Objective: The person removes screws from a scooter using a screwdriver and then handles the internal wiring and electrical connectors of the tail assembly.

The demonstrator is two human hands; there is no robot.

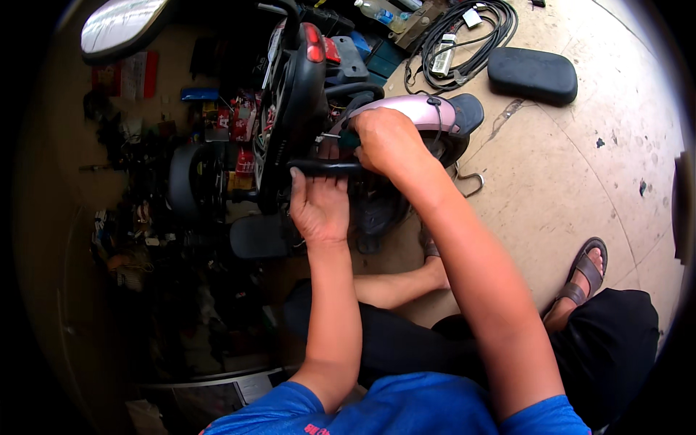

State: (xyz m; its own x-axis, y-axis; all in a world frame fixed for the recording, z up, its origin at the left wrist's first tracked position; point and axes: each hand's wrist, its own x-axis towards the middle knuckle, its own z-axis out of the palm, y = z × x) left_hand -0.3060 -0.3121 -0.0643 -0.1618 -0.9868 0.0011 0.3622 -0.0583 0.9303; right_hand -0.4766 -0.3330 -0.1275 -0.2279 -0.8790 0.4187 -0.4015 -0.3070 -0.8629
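A black scooter tail piece [297, 94] with a red lamp [314, 45] stands at centre, beside a pink curved body panel [413, 109] over a black wheel. My left hand [319, 206] is curled from below round a black tubular bar [312, 165], thumb up at its left end. Just above the bar's right part, my right hand [388, 141] is closed on a dark green-handled tool [347, 138], with a thin metal shaft showing to the left of it. My fingertips and the tool's contact point are partly hidden.
A black pad [531, 72], coiled cable [464, 22] and plastic bottles [377, 14] lie at upper right. A mirror [119, 25] juts in at upper left. Dark clutter and small boxes [243, 119] fill the left. My sandalled foot [583, 275] rests on the tiled floor.
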